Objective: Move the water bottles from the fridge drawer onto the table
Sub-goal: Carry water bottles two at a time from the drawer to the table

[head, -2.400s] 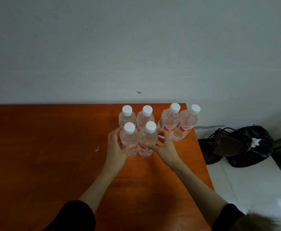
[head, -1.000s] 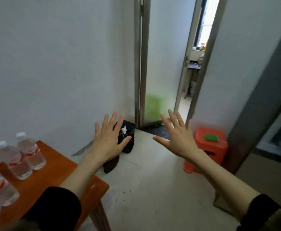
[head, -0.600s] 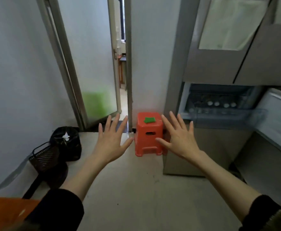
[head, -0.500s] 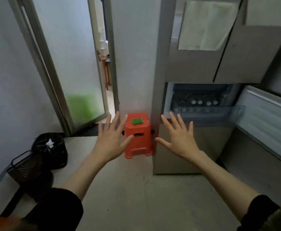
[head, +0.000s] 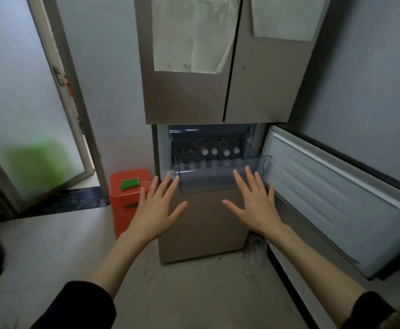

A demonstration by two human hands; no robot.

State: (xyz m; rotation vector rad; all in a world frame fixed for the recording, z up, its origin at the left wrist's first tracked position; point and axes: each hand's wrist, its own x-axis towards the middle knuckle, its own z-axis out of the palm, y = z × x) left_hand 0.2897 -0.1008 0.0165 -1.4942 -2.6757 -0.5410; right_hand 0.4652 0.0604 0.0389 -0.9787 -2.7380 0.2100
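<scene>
1. Grey walls framed a fridge (head: 189,91) with its lower door (head: 336,205) swung open.
2. Bottles' white caps (head: 220,151) showed inside the pulled-out clear fridge drawer (head: 218,179).
3. Both hands, left (head: 157,210) and right (head: 256,205), hovered before the drawer, fingers spread, holding nothing.
4. Left of the fridge stood a red stool (head: 127,200).

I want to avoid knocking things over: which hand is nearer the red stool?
Left. The left hand hovers just right of the red stool; the right hand is farther right, before the fridge drawer.
</scene>
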